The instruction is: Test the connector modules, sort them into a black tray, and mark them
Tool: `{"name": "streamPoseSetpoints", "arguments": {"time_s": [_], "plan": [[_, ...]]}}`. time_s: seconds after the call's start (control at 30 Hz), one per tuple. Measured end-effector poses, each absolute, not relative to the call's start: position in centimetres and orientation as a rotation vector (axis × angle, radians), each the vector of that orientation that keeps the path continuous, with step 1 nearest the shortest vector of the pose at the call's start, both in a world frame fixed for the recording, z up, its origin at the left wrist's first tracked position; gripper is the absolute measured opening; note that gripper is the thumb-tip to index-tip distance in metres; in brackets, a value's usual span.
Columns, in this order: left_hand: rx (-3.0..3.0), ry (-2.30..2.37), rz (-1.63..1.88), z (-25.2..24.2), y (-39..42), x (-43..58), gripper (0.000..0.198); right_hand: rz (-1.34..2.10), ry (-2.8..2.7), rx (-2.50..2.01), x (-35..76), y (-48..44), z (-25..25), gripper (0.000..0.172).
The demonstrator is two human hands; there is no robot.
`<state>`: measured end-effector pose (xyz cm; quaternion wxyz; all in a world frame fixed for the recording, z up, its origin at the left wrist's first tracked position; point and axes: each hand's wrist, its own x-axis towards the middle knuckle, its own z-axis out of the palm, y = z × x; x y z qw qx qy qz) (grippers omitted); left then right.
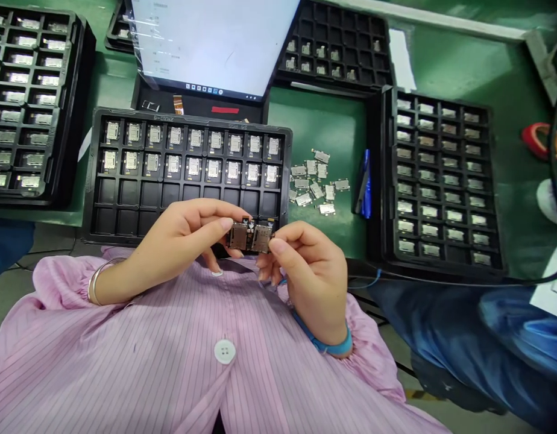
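Silver-faced, black-edged rectangular metal modules (262, 238), side by side.
Left hand (181, 232), right hand (310, 259) pinching outer ends, by black plastic tray (147, 193)'s near right corner.

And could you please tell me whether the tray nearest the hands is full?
The tray is partly filled: metal parts occupy its upper two rows; visible pockets below are bare.

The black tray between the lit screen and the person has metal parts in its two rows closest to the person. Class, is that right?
The rows are wrong: the head view shows the metal parts in the two rows of the black tray closest to the lit screen.
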<state>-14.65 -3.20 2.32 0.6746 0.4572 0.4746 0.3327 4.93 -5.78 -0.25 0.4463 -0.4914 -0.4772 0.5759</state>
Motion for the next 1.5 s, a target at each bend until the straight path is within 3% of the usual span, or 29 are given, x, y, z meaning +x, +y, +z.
{"name": "streamPoseSetpoints", "arguments": {"time_s": [0.6,0.83,0.97,1.23,1.5], "plan": [[1.028,1.096,0.739,2.3,-2.9,-15.1,0.022,1.376,-1.249,-1.315,4.4,-5.2,0.1,0.019],[1.222,1.513,1.054,1.4,-1.6,-17.5,0.025,0.838,-1.446,-1.617,5.5,-2.6,-2.3,0.017],[1.6,1.706,0.852,0.4,-0.7,-17.3,0.022,0.937,-1.636,-1.627,3.8,-1.1,-3.9,0.02],[1.939,1.799,0.499,-1.6,-0.4,-14.8,0.029,0.649,-1.828,-1.799,2.1,-0.6,-3.6,0.028],[2.05,1.879,0.45,-1.5,-0.9,-14.0,0.025,0.544,-2.017,-1.698,2.4,-1.3,-3.9,0.012]]}}
